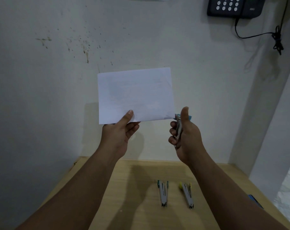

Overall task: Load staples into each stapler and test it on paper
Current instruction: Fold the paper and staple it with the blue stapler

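A blue-tipped stapler [178,128] sits gripped in the right hand [185,136], fingers curled round it, its nose just beside the lower right corner of a white paper [136,95]. The left hand [121,135] pinches the paper's bottom edge, holding it up before the wall. Below, a green stapler [163,193] and a yellow stapler [186,195] lie side by side on the wooden worktop [132,196].

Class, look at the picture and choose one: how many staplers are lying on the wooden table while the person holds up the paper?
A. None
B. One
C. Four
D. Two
D: two staplers lie side by side on the table, one with green trim and one with yellow trim, while a third stapler is in the grip of the right hand beside the paper.
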